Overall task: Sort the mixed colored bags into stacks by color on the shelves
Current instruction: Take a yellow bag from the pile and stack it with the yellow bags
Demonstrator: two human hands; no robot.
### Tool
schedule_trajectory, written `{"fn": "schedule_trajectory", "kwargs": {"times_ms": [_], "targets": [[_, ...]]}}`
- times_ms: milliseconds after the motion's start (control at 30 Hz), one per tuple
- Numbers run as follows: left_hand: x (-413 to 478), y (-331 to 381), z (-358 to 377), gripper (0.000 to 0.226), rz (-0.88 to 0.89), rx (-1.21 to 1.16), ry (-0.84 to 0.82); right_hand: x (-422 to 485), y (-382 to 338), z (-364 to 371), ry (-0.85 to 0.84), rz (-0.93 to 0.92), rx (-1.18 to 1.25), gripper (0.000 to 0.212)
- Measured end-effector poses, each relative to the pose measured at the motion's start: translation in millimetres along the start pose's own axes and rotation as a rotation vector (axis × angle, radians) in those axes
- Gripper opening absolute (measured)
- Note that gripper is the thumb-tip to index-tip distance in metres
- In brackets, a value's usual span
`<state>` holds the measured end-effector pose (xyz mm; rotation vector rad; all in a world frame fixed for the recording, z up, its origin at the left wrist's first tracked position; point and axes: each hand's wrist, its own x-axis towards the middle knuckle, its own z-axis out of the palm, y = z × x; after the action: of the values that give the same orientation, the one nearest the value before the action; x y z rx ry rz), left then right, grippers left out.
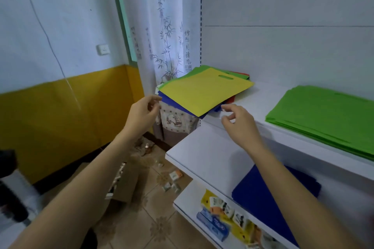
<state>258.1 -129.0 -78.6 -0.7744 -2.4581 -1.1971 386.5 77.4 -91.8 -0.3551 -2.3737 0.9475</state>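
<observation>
A mixed pile of flat bags lies at the left end of the top shelf (pixel 263 97). A yellow bag (pixel 202 91) with a cut-out handle is on top, with blue (pixel 172 103), green (pixel 194 70) and red (pixel 238 74) bags under it. My left hand (pixel 143 111) is at the pile's left corner, fingertips at the bag edges. My right hand (pixel 236 119) is at the pile's front corner, fingers loosely curled and just short of the edge. A stack of green bags (pixel 323 115) lies to the right on the same shelf. A stack of blue bags (pixel 269 192) lies on the shelf below.
The middle shelf (pixel 202 151) juts out below my right hand. Boxes of goods (pixel 222 218) lie on the lowest shelf. A cardboard box (pixel 121 184) and scattered packets (pixel 172 182) sit on the tiled floor. A curtain (pixel 162 26) hangs left of the shelving.
</observation>
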Motion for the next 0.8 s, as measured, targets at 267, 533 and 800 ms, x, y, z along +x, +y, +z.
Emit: {"fn": "schedule_trajectory", "kwargs": {"times_ms": [267, 533, 800], "targets": [[118.3, -21.6, 37.0, 0.025, 0.158, 0.053, -0.117, 88.3, 10.1, 41.6, 0.154, 0.087, -0.020, 0.037], [220.2, -64.3, 79.4, 0.030, 0.237, 0.080, -0.326, 140.4, 22.8, 72.5, 0.285, 0.211, -0.068, 0.037], [291.6, -78.3, 131.0, 0.036, 0.312, 0.087, -0.582, 133.3, 16.4, 91.9, 0.391, 0.322, -0.181, 0.039]]}}
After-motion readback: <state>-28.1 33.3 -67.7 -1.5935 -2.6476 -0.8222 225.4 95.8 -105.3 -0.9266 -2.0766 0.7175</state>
